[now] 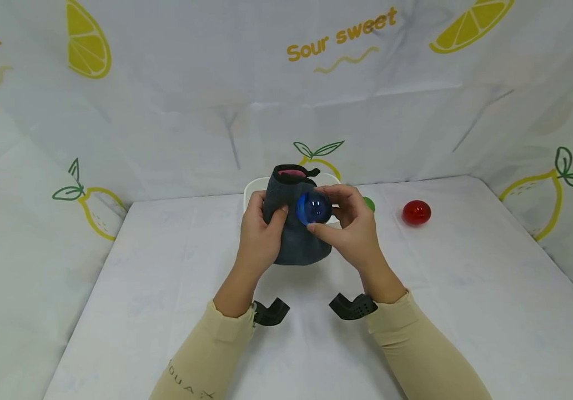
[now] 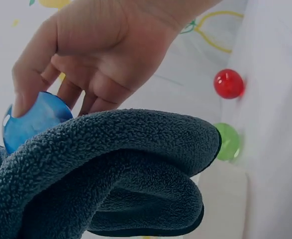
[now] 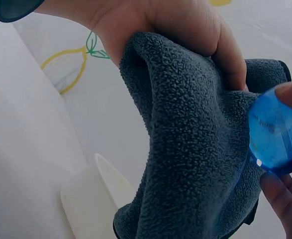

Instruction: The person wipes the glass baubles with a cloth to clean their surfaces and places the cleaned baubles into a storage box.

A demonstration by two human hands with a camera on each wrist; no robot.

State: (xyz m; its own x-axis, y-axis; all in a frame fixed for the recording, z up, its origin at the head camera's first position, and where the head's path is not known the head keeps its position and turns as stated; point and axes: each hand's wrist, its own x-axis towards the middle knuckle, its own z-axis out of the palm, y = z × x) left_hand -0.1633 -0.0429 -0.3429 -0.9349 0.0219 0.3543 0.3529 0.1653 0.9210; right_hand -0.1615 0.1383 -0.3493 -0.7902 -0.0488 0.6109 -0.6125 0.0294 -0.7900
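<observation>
Held up over the table, a dark grey-blue terry cloth (image 1: pixel 291 244) with black edging hangs folded from my left hand (image 1: pixel 261 233), whose thumb lies across its front. My right hand (image 1: pixel 348 222) pinches a clear blue ball (image 1: pixel 315 208) between thumb and fingers, right against the cloth's front. In the left wrist view the blue ball (image 2: pixel 36 122) shows partly behind the cloth's fuzzy fold (image 2: pixel 111 134). From the right wrist, the ball (image 3: pixel 277 132) touches the cloth (image 3: pixel 185 139) beside my left thumb.
A white container (image 1: pixel 250 189) stands behind the cloth, mostly hidden by it. A green ball (image 1: pixel 368 204) shows partly past my right hand. Farther right, a red ball (image 1: pixel 416 213) lies on the white-covered table (image 1: pixel 176 311). A lemon-print sheet (image 1: pixel 181 83) hangs behind.
</observation>
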